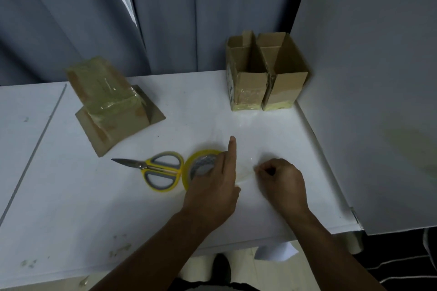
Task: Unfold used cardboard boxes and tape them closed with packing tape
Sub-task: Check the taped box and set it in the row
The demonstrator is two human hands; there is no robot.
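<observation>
The left hand (212, 189) clamps its grip on the roll (203, 163), forefinger straight. The right hand (282, 181) pinches the tape end (246, 173); scissors (163, 169) lie beside the roll.

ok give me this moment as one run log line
left hand holds tape roll | right hand pinches tape end | scissors beside roll

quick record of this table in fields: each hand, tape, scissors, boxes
left hand: grips the tape roll on the table, index finger straight
right hand: pinches the clear tape strip drawn from the roll
scissors: flat, blades closed, just left of the roll, untouched
open boxes: two side by side, back right, tops open
taped box: back left, flaps splayed on the table
</observation>
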